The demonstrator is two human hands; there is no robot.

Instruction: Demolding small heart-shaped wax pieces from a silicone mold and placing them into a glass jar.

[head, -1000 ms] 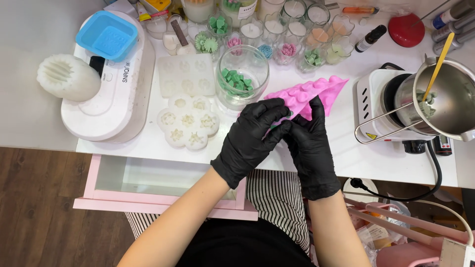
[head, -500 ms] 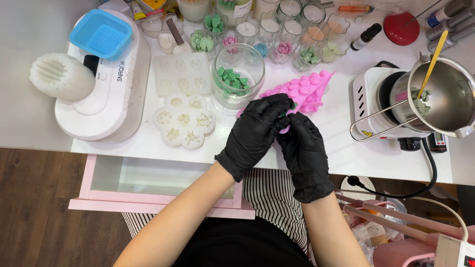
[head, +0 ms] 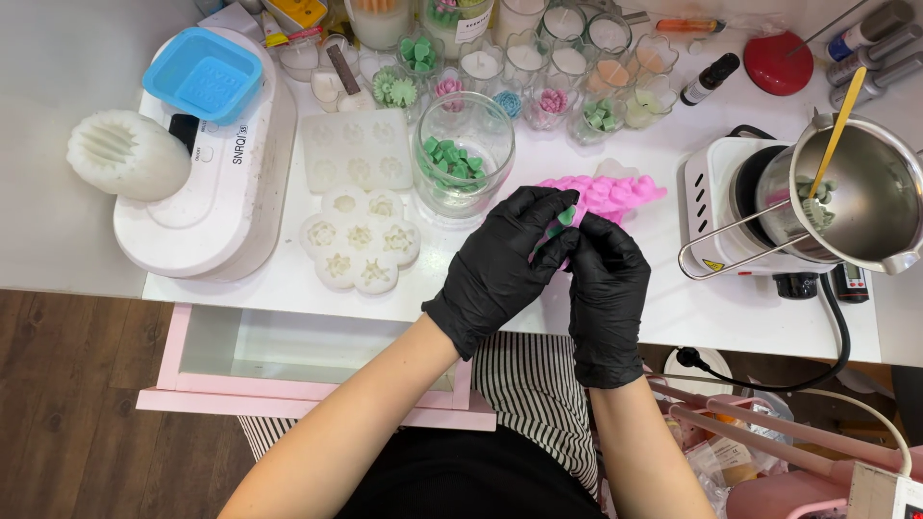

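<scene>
- One pink silicone mould (head: pixel 615 195), bent up above the bench (head: pixel 240 288), is pinched by two black-gloved hands: left hand (head: pixel 505 259), right hand (head: pixel 604 279).
- One small green wax piece (head: pixel 566 215) sits at the fingertips.
- One glass jar (head: pixel 464 163) of green pieces and two white moulds (head: pixel 358 240) lie just left.
- Since earlier, the mould is folded more, hiding its cavities.

Light here is bright and even from overhead, so my white table (head: pixel 673 308) nearly blows out and shadows under the jars stay soft and short. There's glare on the steel melting pot (head: pixel 865 192) and a dull sheen on my black gloves, which otherwise swallow detail. Focus is sharp in the middle; the edges bow a bit from the wide lens, and the floor looks dimmer.
</scene>
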